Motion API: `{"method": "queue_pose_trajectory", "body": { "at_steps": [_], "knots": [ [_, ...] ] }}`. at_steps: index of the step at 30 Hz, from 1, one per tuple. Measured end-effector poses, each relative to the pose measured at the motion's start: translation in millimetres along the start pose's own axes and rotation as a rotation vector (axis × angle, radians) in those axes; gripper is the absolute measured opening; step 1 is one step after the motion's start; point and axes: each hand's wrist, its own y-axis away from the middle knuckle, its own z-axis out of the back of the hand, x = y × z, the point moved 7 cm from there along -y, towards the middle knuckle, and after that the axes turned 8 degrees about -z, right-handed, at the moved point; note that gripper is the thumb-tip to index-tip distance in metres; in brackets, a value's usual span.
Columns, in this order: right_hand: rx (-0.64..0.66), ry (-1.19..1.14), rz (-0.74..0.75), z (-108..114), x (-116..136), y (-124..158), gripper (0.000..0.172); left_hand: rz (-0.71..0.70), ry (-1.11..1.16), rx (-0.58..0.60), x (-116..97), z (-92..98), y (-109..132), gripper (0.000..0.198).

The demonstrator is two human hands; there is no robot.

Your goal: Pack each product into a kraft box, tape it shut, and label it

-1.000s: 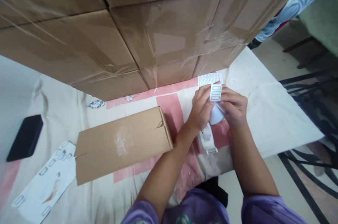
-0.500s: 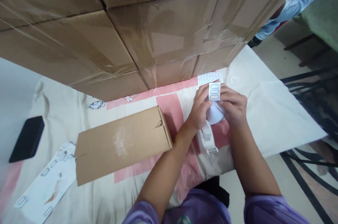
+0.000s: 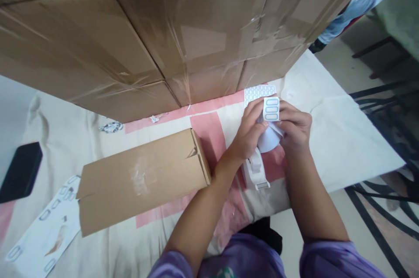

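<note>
Between my two hands is a small white sticker strip (image 3: pixel 271 109) with three blue-outlined labels facing up. My left hand (image 3: pixel 250 132) is closed on its left side, thumb pressed against the fingers. My right hand (image 3: pixel 294 127) pinches the right side with bent fingers. A curved piece of white paper (image 3: pixel 268 142) hangs below the strip; whether the two are joined I cannot tell. Just under my hands stands a white tape dispenser (image 3: pixel 258 172). A larger sheet of blue-outlined labels (image 3: pixel 257 91) lies behind my fingers, partly hidden.
A closed cardboard box (image 3: pixel 140 177) lies beside my left forearm. Stacked, taped cartons (image 3: pixel 203 38) wall off the back. At left are a white sheet with labels (image 3: pixel 42 230), a black object (image 3: pixel 21 172) and a crumpled wrapper (image 3: pixel 111 127). A person's sleeve (image 3: pixel 369 3) shows at upper right.
My hands have shifted slightly right with the sticker strip, still gripping it. The box, cartons and left-hand items appear a little further left as the view moves.
</note>
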Motion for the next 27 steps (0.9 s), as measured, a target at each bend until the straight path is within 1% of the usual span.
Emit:
{"method": "queue_pose_trajectory", "body": {
  "at_steps": [5,9,14,17,22,25,27],
  "knots": [
    [-0.023,-0.054,0.025,0,-4,0,0.009,-0.020,0.169,-0.044,9,1.4,2,0.049],
    [-0.049,-0.072,-0.011,1,-9,1,0.011,-0.030,0.273,-0.056,12,1.6,2,0.051],
    [-0.029,-0.130,-0.026,-2,-8,2,0.008,-0.006,0.328,-0.066,13,1.8,3,0.051],
    [-0.002,-0.141,-0.015,-5,-4,1,0.010,-0.006,0.321,-0.068,10,1.9,2,0.048],
    [0.043,-0.076,-0.042,-7,-6,0,0.013,-0.015,0.234,-0.077,6,2.7,2,0.041],
    [0.049,-0.093,-0.044,-7,-8,0,0.014,-0.040,0.182,-0.060,5,2.7,3,0.044],
    [0.024,-0.104,-0.060,-5,-10,0,0.015,-0.040,0.129,-0.053,6,3.1,4,0.049]
  ]
}}
